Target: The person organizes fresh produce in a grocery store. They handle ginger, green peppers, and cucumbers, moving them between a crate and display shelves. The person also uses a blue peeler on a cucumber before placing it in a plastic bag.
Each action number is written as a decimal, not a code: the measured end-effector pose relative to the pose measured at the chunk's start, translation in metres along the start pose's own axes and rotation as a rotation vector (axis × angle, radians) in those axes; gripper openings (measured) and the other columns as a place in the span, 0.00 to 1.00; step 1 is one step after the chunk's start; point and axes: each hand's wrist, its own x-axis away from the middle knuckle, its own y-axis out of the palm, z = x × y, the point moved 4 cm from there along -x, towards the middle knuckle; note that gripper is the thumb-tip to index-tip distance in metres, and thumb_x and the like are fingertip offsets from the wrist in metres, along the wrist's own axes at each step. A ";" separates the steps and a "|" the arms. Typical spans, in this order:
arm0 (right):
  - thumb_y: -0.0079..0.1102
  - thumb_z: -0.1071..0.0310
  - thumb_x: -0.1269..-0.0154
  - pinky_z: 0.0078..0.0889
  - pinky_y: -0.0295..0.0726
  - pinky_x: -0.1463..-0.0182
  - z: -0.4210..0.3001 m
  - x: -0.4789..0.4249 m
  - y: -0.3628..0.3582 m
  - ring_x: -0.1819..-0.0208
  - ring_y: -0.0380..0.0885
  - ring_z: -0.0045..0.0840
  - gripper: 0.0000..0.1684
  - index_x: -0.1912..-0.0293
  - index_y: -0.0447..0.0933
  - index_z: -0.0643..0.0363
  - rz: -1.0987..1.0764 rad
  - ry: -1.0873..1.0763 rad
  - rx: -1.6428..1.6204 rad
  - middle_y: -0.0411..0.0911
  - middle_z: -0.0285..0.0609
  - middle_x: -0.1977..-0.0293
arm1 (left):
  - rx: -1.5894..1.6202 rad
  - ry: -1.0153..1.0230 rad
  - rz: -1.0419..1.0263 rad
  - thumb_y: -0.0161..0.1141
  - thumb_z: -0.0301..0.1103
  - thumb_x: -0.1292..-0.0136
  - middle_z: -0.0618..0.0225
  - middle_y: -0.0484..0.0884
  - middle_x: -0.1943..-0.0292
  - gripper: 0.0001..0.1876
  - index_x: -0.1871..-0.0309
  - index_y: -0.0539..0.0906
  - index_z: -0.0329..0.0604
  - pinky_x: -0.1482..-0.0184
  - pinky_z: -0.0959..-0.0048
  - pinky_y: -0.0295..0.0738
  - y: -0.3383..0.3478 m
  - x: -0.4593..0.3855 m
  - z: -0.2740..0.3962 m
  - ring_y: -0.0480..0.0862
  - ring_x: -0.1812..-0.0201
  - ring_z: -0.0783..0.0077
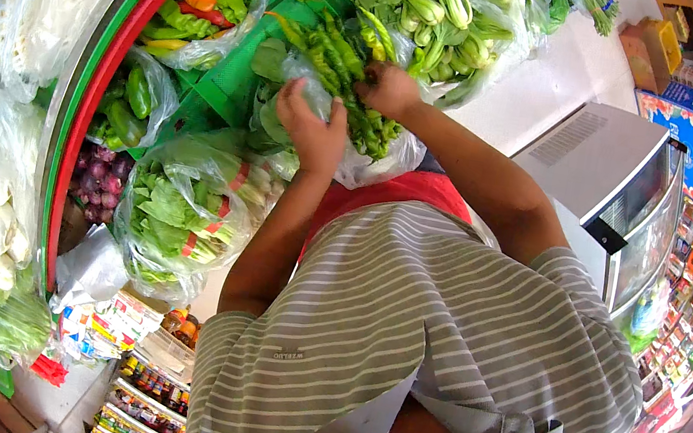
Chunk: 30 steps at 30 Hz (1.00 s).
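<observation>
Long green peppers [336,57] lie in a heap in a clear plastic bag [364,169], close in front of my body. My right hand [389,90] has its fingers curled on the heap's right side, at the ends of some peppers; its fingertips are partly hidden. To the left, my left hand [314,128] rests against the clear plastic, thumb and fingers apart, with no pepper seen in it. Dark leafy greens [267,97] show just beyond my left hand. Bok choy [442,22] lies past my right hand in an open plastic bag.
Green plastic crates [222,80] sit under the produce. A red and green curved rim [84,103] runs along the left. Bagged mixed peppers [197,26], green bell peppers [138,93], red onions [100,180] and bagged leafy bundles [180,205] stand near. A glass-fronted display case [597,160] is at right.
</observation>
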 end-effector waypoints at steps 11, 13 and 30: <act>0.62 0.64 0.42 0.48 0.85 0.58 0.009 -0.030 0.013 0.60 0.85 0.49 0.14 0.58 0.83 0.60 -0.226 -0.507 0.196 0.84 0.54 0.59 | -0.454 0.532 -0.403 0.56 0.41 0.29 0.55 0.83 0.42 0.21 0.38 0.80 0.41 0.23 0.50 0.53 0.051 -0.013 -0.021 0.75 0.33 0.59; 0.60 0.67 0.41 0.46 0.86 0.58 -0.029 -0.037 -0.014 0.58 0.86 0.47 0.14 0.56 0.81 0.61 -0.259 -0.482 0.545 0.84 0.53 0.59 | -0.467 0.516 -0.420 0.57 0.43 0.30 0.56 0.83 0.42 0.21 0.40 0.81 0.41 0.23 0.49 0.51 0.050 -0.009 -0.021 0.75 0.32 0.59; 0.63 0.60 0.41 0.46 0.85 0.49 -0.026 -0.052 -0.004 0.53 0.86 0.45 0.18 0.53 0.84 0.56 -0.038 0.071 0.204 0.86 0.49 0.56 | -0.464 0.425 -0.334 0.62 0.43 0.34 0.59 0.84 0.46 0.18 0.48 0.84 0.40 0.22 0.47 0.49 0.054 -0.001 -0.018 0.75 0.33 0.58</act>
